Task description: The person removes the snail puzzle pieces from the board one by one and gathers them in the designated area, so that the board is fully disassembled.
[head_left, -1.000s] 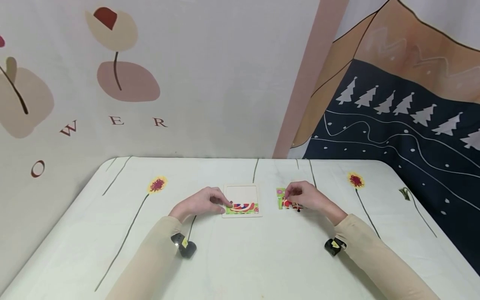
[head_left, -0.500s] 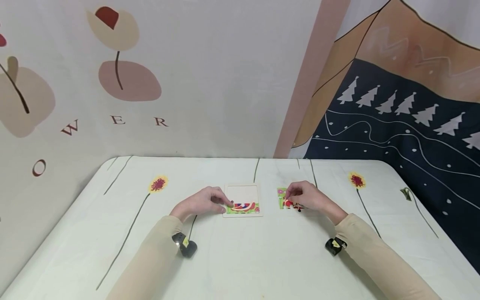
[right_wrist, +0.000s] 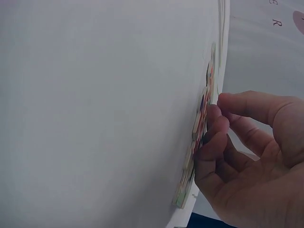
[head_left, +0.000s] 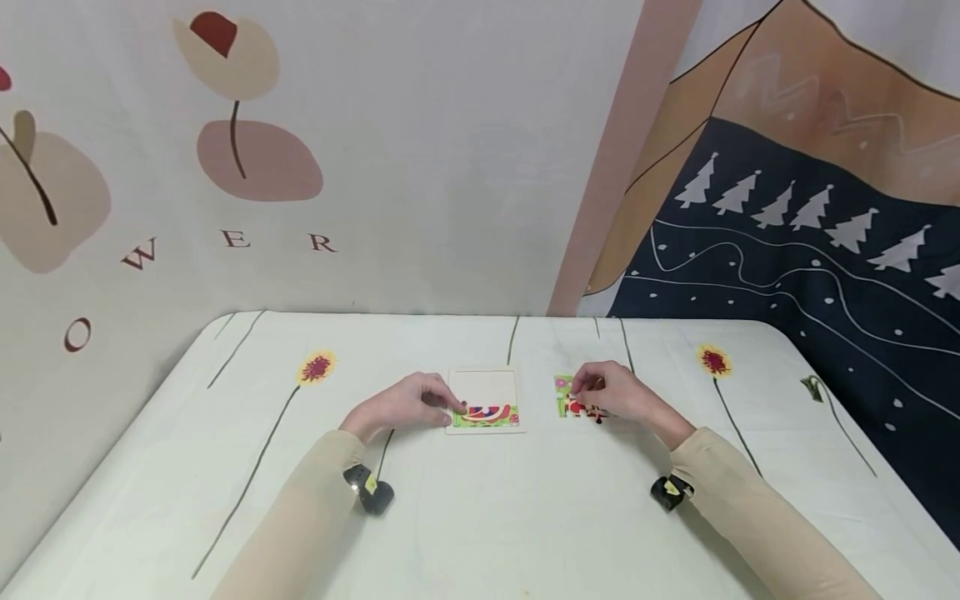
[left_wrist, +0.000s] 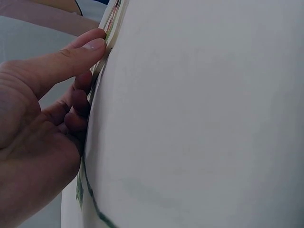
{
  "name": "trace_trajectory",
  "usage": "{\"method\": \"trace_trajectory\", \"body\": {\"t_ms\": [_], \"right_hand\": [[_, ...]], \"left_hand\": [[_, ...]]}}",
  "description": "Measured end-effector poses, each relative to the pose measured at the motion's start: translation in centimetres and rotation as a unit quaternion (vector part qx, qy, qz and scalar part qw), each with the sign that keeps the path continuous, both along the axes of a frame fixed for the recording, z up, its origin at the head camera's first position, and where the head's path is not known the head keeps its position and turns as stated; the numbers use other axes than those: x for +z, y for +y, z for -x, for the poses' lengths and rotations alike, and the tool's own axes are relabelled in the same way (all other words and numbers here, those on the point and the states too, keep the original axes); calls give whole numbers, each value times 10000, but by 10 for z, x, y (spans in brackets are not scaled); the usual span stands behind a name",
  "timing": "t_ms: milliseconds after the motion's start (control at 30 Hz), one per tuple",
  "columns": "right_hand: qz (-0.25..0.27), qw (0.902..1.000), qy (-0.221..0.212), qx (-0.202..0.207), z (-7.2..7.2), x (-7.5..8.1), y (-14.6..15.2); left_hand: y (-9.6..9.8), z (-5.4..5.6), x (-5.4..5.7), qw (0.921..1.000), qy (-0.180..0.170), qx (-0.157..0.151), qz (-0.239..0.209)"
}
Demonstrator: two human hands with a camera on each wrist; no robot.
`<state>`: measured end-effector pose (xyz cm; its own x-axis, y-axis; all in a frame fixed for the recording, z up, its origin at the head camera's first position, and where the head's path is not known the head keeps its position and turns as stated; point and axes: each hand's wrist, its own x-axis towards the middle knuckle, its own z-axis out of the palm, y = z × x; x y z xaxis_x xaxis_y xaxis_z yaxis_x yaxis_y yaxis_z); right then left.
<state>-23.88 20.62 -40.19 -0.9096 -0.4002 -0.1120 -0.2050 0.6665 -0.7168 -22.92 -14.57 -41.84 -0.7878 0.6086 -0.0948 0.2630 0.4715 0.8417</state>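
A square, light-rimmed puzzle board lies flat on the table, its lower part filled with a colourful picture strip. My left hand grips the board's lower left edge, the index finger over the rim and the thumb beside it. In the left wrist view the thumb lies along that edge. To the right, a group of green and red puzzle pieces lies partly under my right hand. Its bent fingers pinch at a red piece, mostly hidden by them. The right wrist view shows the pieces edge-on against the fingertips.
A white cloth printed with flowers covers the table. Behind it hangs a patterned curtain. Each wrist carries a small black camera, one on the left sleeve and one on the right.
Both hands stay almost where they were. Small shifts show in the red patch under the right fingertips. The head view has moved very slightly.
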Motion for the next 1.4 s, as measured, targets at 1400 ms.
{"method": "trace_trajectory", "body": {"t_ms": [1400], "right_hand": [[598,9945,-59,863,-10,6,-70]], "left_hand": [[29,10,-1,9999,-23,-70,-138]]}}
